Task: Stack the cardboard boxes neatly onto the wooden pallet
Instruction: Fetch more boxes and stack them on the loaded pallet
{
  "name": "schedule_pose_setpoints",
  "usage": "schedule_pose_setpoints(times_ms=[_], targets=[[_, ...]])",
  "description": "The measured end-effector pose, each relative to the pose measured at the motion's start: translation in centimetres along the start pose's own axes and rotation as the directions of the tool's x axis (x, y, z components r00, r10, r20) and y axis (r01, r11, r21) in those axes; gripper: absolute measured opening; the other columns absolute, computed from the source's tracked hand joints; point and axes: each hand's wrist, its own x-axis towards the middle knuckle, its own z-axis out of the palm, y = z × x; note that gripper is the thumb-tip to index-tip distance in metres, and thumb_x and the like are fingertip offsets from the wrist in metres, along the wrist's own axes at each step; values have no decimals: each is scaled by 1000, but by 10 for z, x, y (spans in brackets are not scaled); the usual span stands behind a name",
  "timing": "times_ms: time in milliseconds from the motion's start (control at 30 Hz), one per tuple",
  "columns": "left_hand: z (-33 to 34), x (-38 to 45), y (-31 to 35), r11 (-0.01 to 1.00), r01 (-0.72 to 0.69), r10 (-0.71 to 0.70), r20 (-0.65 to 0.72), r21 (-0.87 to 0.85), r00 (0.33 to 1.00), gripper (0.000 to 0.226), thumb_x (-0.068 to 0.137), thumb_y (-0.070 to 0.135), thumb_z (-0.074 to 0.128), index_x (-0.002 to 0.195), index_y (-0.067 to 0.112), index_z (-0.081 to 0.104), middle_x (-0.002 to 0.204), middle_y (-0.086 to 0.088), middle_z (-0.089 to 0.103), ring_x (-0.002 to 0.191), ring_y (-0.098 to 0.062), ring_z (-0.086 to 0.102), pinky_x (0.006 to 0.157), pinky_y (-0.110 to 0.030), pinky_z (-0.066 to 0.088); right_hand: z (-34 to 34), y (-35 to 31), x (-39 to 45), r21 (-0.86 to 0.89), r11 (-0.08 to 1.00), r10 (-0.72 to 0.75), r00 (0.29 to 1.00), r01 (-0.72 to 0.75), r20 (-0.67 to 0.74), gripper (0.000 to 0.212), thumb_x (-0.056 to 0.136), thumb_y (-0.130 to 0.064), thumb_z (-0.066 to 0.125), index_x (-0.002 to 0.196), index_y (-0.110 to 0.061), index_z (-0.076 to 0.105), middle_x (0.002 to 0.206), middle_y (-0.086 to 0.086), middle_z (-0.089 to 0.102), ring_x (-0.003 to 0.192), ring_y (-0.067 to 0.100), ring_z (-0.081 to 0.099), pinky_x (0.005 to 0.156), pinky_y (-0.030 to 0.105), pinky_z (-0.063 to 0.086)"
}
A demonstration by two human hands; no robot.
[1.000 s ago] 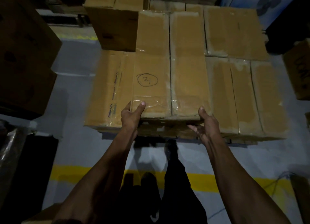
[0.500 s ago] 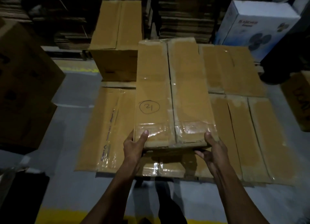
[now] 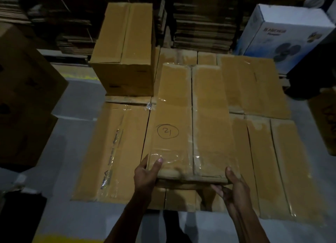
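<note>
I hold a long cardboard box (image 3: 190, 119), marked with a circled 21, by its near end above a layer of taped boxes (image 3: 116, 151). My left hand (image 3: 147, 173) grips its near left corner, thumb on top. My right hand (image 3: 231, 186) grips the near right corner, thumb on the edge and fingers underneath. A taller box (image 3: 125, 50) stands on the layer at the back left. The wooden pallet is hidden under the boxes.
Stacks of flattened cardboard (image 3: 203, 19) line the back. A white and blue fan box (image 3: 289, 39) stands at the back right. Large brown boxes (image 3: 23, 97) stand at the left. Grey floor surrounds the stack, with a yellow line (image 3: 60, 238) near my feet.
The held box has moved forward over the layer and sits farther from the near edge. My view has tilted up, so the back wall of flattened cardboard shows more.
</note>
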Motion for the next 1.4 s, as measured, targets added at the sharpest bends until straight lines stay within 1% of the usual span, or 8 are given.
schedule_pose_setpoints(times_ms=[200,300,500,667,833,1067,1233,1400], targets=[[19,38,33,998,-56,56,26,2,998,17,89,23,70,106,20,70,97,3,76,89,-19,73,79,-43,60,32,-19,27,29,1000,-10,999,9,39,46,94,-19,66,136,-20,48,131,16,58,113,46,59,89,56,54],[30,68,49,994,-102,102,22,28,995,21,90,26,69,110,19,69,99,2,75,91,-18,72,79,-43,61,62,-34,46,18,999,-50,997,49,54,60,93,-22,68,146,-16,43,122,11,61,105,40,63,89,58,55],[51,145,86,990,-140,139,-27,-2,990,27,91,24,68,117,19,67,101,-1,73,88,-16,71,71,-37,61,132,-68,98,-20,996,-87,987,91,137,24,95,-23,65,119,-22,60,119,10,64,110,37,62,93,61,53],[65,209,107,992,-128,127,-57,-11,990,15,90,26,69,105,24,66,96,2,70,87,-16,67,73,-36,59,186,-86,140,-28,991,-125,982,130,141,27,96,-23,65,122,-21,59,117,6,61,116,36,57,95,63,50],[67,243,102,998,-52,54,-75,22,996,25,91,31,68,114,23,63,99,2,66,93,-20,63,69,-37,58,202,-78,170,-34,996,-74,993,78,97,42,94,-22,67,133,-15,54,132,12,54,119,38,53,93,63,51],[62,255,89,999,-32,36,-102,42,994,33,90,35,69,119,20,63,101,-1,67,92,-20,64,71,-36,58,208,-66,178,-70,993,-91,995,93,33,59,92,-31,70,143,-22,44,141,8,50,125,35,52,93,60,53],[39,242,87,974,38,-6,-146,223,989,43,87,48,68,118,18,65,112,-6,67,107,-28,62,89,-51,56,206,-52,146,-250,953,-178,984,173,1,68,93,-38,67,151,-29,33,145,6,47,125,34,52,91,49,54],[-27,174,82,778,12,71,-107,629,992,49,95,33,61,137,8,54,136,-13,59,124,-28,56,103,-32,42,191,6,81,-607,771,-206,977,193,49,50,98,-33,61,144,-19,47,142,9,52,121,30,52,106,49,45]])
